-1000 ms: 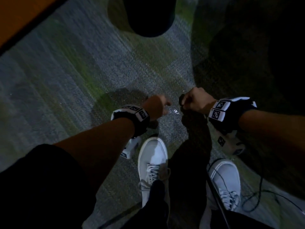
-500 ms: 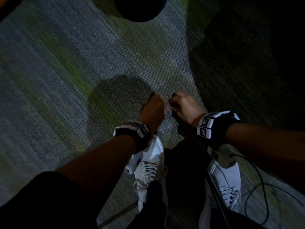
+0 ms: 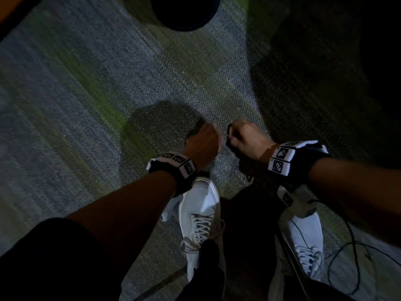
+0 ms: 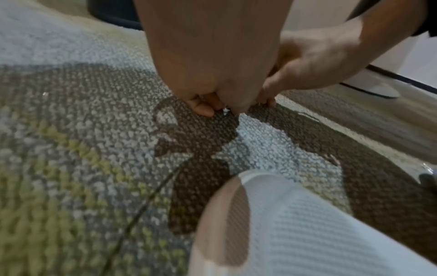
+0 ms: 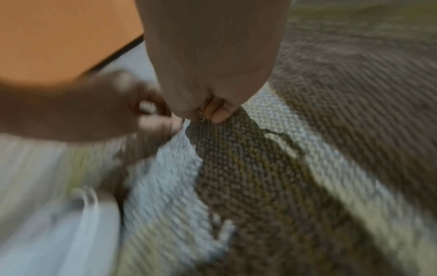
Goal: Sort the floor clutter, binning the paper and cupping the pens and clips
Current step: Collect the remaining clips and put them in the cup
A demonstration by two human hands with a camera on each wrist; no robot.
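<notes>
Left hand (image 4: 212,74) curled low over carpet (image 3: 108,105), small metal clip (image 4: 225,111) pinched at fingertips, right hand (image 5: 212,65) beside it, another clip (image 5: 201,115) pinched, hung downward, clip axes too small to be resolved

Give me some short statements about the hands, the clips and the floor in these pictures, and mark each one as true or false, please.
1. The right hand pinches a small metal clip. True.
2. The left hand lies flat and open on the carpet. False: its fingers are curled, pinching something small and shiny.
3. The two hands are far apart. False: they are close together.
4. A white shoe is below the left wrist. True.
</notes>
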